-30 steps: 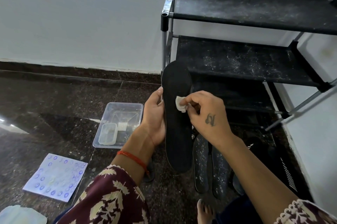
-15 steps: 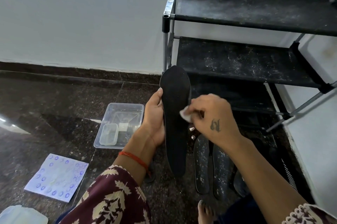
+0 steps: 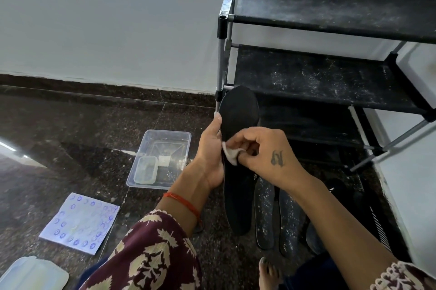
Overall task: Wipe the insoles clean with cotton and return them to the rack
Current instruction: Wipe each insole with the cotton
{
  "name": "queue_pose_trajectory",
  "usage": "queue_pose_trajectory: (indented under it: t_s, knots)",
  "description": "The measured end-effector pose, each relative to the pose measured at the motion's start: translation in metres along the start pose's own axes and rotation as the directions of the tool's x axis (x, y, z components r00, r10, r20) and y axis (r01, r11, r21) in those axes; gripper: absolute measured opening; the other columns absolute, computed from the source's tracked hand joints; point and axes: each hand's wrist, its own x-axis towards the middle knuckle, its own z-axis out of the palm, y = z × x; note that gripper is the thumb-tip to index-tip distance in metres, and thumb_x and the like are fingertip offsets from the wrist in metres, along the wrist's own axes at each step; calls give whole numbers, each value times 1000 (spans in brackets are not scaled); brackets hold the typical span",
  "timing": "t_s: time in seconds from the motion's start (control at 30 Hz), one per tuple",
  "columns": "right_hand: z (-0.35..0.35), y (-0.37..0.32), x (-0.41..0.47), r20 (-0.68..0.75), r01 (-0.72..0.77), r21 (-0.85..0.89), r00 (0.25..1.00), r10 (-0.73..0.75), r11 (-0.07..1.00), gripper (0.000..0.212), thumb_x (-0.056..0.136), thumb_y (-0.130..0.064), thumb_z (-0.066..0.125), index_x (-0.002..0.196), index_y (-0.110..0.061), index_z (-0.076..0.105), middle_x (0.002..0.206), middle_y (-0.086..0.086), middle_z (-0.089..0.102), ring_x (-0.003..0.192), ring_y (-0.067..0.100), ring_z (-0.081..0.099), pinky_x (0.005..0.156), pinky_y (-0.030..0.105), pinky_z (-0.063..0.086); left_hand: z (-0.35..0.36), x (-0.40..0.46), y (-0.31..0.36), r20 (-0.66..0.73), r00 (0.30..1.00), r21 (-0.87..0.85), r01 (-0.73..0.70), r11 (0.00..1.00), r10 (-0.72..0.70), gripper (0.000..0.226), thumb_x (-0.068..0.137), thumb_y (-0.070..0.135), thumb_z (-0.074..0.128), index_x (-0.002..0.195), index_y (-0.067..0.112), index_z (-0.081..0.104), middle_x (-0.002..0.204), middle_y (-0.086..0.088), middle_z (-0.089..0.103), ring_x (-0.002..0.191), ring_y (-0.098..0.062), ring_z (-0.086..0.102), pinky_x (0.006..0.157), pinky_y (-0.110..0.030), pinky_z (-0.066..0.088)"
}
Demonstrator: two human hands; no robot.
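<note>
A long black insole stands nearly upright in front of me, toe end up. My left hand grips its left edge at mid-length. My right hand pinches a small white cotton pad against the insole's left edge, close to my left palm. Two dusty, speckled insoles lie side by side on the floor just right of the held one. The black shoe rack with dusty fabric shelves stands behind, against the white wall.
A clear plastic tub holding a smaller container sits on the dark stone floor to the left. A white sheet with blue dots and a pale lid lie at lower left. Dark shoes sit under the rack. My bare foot shows below.
My right hand has carried the cotton pad from the insole's middle down and leftward to its left edge. The insole has dropped slightly in my left hand's grip.
</note>
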Motion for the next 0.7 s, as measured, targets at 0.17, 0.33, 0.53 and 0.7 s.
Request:
queue_pose_trajectory:
  t_s: [0.17, 0.33, 0.53, 0.7]
  knots:
    - [-5, 13, 1, -142, 35, -365, 986, -93, 930, 25, 69, -1, 61, 76, -22, 71, 75, -8, 66, 71, 9, 53, 64, 24, 38, 1, -2, 2, 35, 999, 23, 9, 1000, -9, 63, 98, 56, 25, 120, 10, 62, 103, -13, 71, 91, -25, 69, 75, -35, 56]
    - [-3, 19, 5, -411, -94, -164, 912, 19, 982, 23, 76, 0, 60, 87, -17, 71, 87, -5, 62, 78, 11, 59, 65, 31, 52, 6, -5, -1, 147, 987, 56, 51, 997, -59, 65, 98, 55, 20, 106, 9, 65, 90, -12, 73, 76, -24, 72, 61, -36, 59]
    - [5, 11, 6, -250, -40, 2, 967, 40, 999, 25, 73, 3, 70, 86, -18, 73, 82, -5, 64, 71, 6, 61, 65, 16, 51, 2, 0, -3, 118, 992, 52, 35, 998, -41, 65, 98, 53, 23, 100, 7, 70, 95, -14, 72, 87, -23, 71, 75, -33, 56]
    - [0, 12, 2, -33, 74, -100, 996, -77, 992, 31, 67, 7, 62, 76, -20, 75, 78, -8, 69, 73, 8, 61, 64, 22, 50, -2, 3, -1, 45, 999, 41, 18, 999, -20, 60, 98, 54, 26, 115, 10, 64, 99, -12, 71, 87, -23, 69, 75, -32, 57]
